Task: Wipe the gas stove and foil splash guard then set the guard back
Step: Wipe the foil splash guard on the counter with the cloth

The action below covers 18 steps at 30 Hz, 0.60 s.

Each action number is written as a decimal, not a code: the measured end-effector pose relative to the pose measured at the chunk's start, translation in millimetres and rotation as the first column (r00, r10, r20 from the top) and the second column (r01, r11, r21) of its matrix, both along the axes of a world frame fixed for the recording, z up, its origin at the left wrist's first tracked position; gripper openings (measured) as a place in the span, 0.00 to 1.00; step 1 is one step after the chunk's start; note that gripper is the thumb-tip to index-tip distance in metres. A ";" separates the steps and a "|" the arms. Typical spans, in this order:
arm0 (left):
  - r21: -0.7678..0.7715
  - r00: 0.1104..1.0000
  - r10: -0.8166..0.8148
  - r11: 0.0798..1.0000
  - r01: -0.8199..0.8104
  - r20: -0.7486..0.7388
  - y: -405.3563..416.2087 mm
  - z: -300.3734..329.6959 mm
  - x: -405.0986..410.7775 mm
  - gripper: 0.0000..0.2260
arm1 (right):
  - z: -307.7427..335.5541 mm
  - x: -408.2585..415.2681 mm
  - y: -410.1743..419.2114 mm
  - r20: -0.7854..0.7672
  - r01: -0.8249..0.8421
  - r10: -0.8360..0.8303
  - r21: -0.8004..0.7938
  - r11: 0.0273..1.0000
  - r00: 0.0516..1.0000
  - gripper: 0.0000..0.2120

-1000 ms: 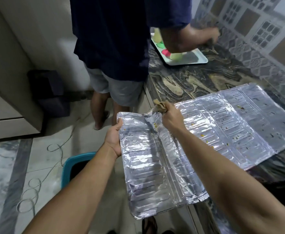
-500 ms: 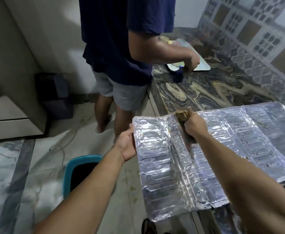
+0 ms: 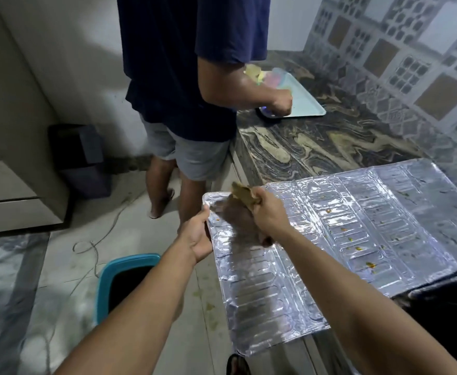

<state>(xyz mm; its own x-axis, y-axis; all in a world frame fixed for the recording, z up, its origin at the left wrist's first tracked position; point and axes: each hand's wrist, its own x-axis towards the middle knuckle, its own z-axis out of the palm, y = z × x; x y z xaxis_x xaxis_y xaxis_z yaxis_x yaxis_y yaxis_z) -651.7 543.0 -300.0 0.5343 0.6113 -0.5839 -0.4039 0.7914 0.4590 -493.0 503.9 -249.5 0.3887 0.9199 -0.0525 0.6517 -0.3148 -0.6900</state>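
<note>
Marbled counter runs along a tiled wall; head view only. Foil splash guard lies unfolded flat, far panels on the counter, near-left panel overhanging the floor above a teal bin. Left hand grips the guard's left edge, steadying it. Right hand is clenched around a brown cloth, pressed onto the near-left panel. Step: wiping the guard. Orange specks remain on middle panels; next stroke likely should move right. Stove not identifiable. Second person stands at the counter's far end.

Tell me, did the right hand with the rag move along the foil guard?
Yes. The right hand with the rag moved from the fold toward the foil guard's left edge.
</note>
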 end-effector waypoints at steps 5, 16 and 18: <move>0.010 1.000 -0.017 1.000 0.017 0.025 -2.5 5.3 -1.2 0.19 | 12.9 2.9 1.9 0.079 0.110 -0.125 0.180 0.978 0.989 0.11; -0.007 0.998 -0.034 0.999 0.034 0.045 -3.7 -3.4 -8.0 0.20 | -4.0 -21.2 2.0 -0.332 0.080 -0.074 0.006 0.997 0.940 0.06; -0.006 0.998 -0.043 0.999 0.044 0.043 -4.5 -0.7 -9.4 0.22 | 8.3 -8.8 9.1 -0.258 0.123 -0.098 0.083 0.989 0.961 0.09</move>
<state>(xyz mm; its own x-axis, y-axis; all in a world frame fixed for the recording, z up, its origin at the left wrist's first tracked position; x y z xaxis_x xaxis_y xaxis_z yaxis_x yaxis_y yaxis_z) -661.1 538.5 -300.7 0.5852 0.5830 -0.5636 -0.3883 0.8116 0.4364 -501.9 513.0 -241.1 0.4738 0.8774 -0.0748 0.4168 -0.2983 -0.8587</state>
